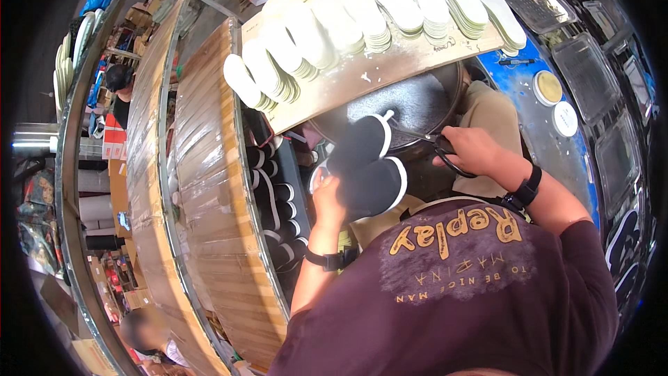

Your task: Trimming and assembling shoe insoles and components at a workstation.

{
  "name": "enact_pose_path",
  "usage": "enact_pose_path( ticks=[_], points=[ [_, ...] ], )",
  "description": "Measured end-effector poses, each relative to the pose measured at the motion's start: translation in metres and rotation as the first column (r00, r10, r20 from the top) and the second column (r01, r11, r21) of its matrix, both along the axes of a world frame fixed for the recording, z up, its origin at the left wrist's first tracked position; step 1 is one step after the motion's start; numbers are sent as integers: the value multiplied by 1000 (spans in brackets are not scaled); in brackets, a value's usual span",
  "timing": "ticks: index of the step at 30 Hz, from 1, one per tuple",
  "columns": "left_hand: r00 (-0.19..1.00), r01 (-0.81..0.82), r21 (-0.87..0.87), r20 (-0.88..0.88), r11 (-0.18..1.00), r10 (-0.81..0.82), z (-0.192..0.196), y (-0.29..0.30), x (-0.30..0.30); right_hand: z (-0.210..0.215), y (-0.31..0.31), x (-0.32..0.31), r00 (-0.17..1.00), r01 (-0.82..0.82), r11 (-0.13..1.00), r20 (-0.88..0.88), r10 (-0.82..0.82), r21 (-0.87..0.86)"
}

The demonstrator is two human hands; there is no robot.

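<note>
My left hand is closed on a pair of black cloth shoes with white edging, held up in front of my chest. Wrapped round the black handles of a pair of scissors is my right hand. Their blades point left toward the upper shoe. At that shoe's tip a small white piece sticks out, close to the blades; I cannot tell whether they touch it. Beyond the shoes lies a dark round basin with a shiny inside.
A pale board ahead bears several stacks of whitish insoles. More black shoes fill a bin at left, beside film-wrapped brown panels. On the right, a blue-edged table holds round containers. Two other people are at far left.
</note>
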State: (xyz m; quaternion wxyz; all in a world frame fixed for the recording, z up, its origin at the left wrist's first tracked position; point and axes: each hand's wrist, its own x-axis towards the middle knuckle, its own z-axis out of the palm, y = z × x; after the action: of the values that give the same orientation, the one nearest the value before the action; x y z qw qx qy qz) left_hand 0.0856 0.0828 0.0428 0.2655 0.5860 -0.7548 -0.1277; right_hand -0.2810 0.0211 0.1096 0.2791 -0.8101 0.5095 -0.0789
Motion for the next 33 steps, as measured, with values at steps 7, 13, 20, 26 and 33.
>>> enact_pose_path(
  ticks=[7, 13, 20, 26, 33],
  points=[
    [998, 58, -40, 19, 998, -57, 3, 3, -2, -10, -5, 8, 995, 2, 1000, -100, 0, 20],
    [480, -101, 595, -673, 797, 563, 20, -15, -31, -26, 12, 7, 993, -117, 993, -24, 117, 31],
    [-6, 218, 537, -834, 815, 551, 7, -38, -53, -28, 9, 19, 986, -157, 988, -52, 157, 10],
    [-2, 158, 524, -848, 837, 531, -9, -38, -61, -13, 4, 12, 985, -161, 987, -65, 162, 31],
    [511, -98, 521, -705, 848, 492, -15, -42, -61, -12, 3, 21, 969, -238, 971, -72, 238, 5]
  ],
)
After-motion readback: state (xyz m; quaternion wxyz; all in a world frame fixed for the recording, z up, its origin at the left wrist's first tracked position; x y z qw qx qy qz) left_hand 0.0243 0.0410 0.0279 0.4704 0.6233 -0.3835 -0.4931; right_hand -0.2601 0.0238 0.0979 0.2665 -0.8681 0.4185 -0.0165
